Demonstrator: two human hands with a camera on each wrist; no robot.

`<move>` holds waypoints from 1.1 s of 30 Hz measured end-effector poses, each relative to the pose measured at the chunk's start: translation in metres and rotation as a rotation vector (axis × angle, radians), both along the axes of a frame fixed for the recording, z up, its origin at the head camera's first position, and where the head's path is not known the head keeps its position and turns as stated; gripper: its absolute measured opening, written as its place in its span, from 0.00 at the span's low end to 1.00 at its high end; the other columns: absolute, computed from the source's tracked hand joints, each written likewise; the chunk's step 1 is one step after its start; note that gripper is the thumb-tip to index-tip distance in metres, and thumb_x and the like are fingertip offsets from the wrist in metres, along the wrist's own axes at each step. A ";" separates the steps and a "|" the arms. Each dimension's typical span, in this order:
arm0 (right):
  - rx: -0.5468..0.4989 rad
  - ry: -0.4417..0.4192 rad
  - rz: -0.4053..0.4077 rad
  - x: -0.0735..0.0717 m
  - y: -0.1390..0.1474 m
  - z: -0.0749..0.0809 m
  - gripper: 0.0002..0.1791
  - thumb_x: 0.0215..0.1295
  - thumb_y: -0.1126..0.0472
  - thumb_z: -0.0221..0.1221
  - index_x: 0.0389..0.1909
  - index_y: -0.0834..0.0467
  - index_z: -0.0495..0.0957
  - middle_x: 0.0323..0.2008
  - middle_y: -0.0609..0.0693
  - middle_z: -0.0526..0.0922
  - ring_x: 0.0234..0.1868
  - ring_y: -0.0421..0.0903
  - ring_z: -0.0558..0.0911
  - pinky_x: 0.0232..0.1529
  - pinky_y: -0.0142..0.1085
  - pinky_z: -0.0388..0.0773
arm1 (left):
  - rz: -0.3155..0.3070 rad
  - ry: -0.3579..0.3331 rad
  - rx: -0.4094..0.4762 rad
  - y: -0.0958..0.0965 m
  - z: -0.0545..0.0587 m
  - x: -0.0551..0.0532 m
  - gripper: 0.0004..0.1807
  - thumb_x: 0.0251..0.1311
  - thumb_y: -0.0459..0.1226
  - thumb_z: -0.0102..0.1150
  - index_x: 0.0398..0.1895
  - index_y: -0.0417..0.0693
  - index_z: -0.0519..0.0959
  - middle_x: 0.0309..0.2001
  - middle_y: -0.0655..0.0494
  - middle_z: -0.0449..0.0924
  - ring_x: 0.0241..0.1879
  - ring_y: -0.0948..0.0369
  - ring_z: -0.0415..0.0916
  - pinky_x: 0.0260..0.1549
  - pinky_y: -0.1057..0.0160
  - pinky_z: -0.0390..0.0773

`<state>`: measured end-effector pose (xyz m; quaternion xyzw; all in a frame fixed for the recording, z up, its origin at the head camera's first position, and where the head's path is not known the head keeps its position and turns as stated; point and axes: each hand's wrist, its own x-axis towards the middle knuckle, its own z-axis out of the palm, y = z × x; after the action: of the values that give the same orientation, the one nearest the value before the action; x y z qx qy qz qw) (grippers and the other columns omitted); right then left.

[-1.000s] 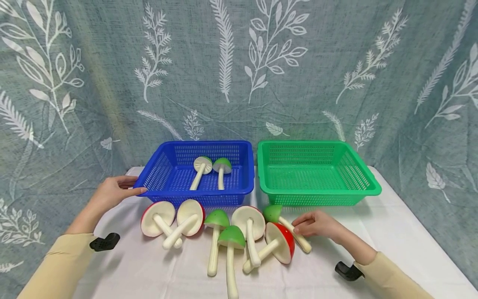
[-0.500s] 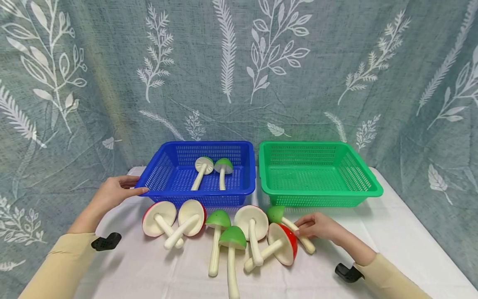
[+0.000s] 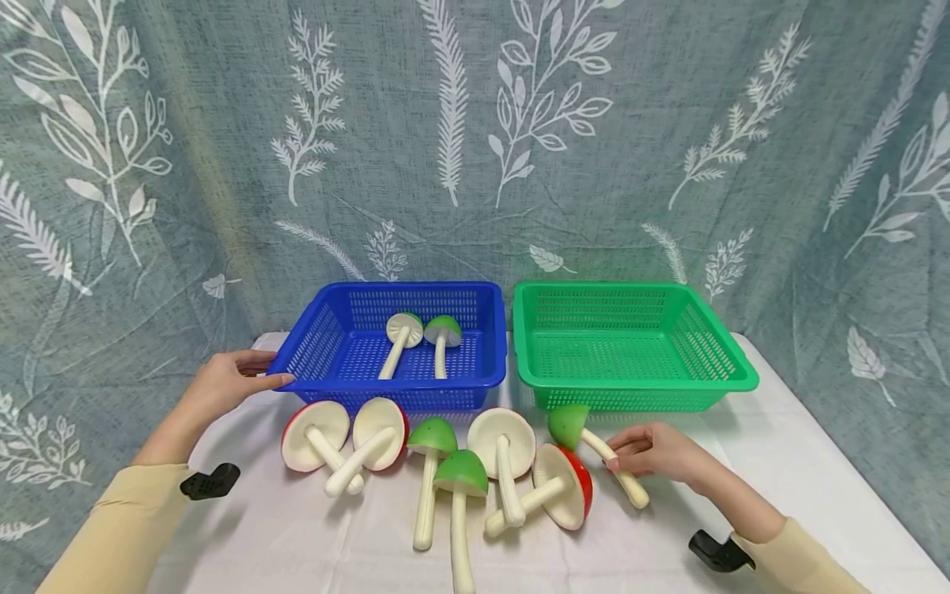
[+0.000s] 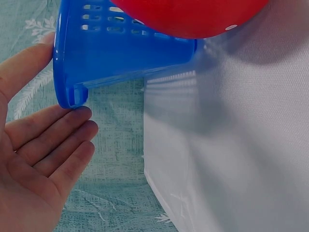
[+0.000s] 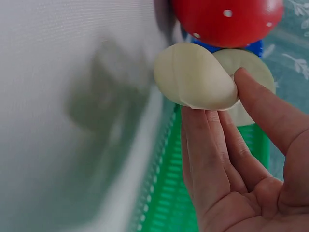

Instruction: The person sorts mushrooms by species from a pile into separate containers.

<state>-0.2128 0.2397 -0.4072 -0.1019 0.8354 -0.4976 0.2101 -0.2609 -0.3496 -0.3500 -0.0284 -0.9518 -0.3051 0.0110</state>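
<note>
My right hand [image 3: 663,452] pinches the white stem [image 5: 195,77] of a green-capped toy mushroom [image 3: 568,425] between thumb and fingers, just in front of the green basket [image 3: 638,384]. The stem's rounded end faces the right wrist camera, with the cap's pale underside beyond it. At the left, my left hand [image 3: 223,386] holds the corner of the blue basket [image 3: 401,384], thumb on the rim and fingers against its lower edge in the left wrist view. Two green-capped mushrooms [image 3: 443,330] lie inside the blue basket.
Several more toy mushrooms lie on the white cloth before the baskets: red-capped ones [image 3: 575,487] and green-capped ones [image 3: 462,472], some with stems crossing. A leaf-patterned curtain [image 3: 475,165] hangs behind. Black wrist devices [image 3: 211,481] sit by both sleeves.
My right hand has shifted right with the green-capped mushroom, drawing it away from the red-capped one beside it. My left hand has stayed at the blue basket's corner.
</note>
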 end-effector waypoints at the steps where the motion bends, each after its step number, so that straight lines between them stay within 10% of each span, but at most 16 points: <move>1: -0.002 -0.001 0.000 0.001 0.002 0.002 0.26 0.57 0.55 0.67 0.51 0.69 0.77 0.38 0.54 0.86 0.38 0.42 0.84 0.40 0.37 0.82 | -0.001 0.000 0.001 0.000 0.000 0.000 0.43 0.55 0.59 0.60 0.64 0.35 0.68 0.58 0.32 0.72 0.57 0.38 0.70 0.49 0.44 0.75; 16: -0.067 0.008 0.061 0.011 0.013 0.048 0.25 0.60 0.57 0.64 0.52 0.70 0.74 0.42 0.58 0.85 0.44 0.52 0.85 0.45 0.39 0.82 | 0.000 -0.013 0.006 -0.001 -0.001 -0.002 0.44 0.55 0.59 0.60 0.65 0.35 0.67 0.59 0.31 0.71 0.58 0.38 0.69 0.49 0.43 0.74; 33: -0.067 -0.006 0.069 -0.034 -0.042 0.076 0.25 0.59 0.59 0.65 0.53 0.70 0.74 0.41 0.58 0.86 0.42 0.45 0.85 0.46 0.38 0.82 | -0.001 -0.025 0.005 -0.001 0.000 -0.002 0.45 0.55 0.60 0.60 0.65 0.36 0.67 0.60 0.31 0.70 0.58 0.37 0.68 0.49 0.43 0.74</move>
<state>-0.2471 0.1979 -0.3316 -0.1360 0.8138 -0.5179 0.2258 -0.2630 -0.3509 -0.3500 -0.0251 -0.9511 -0.3078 -0.0008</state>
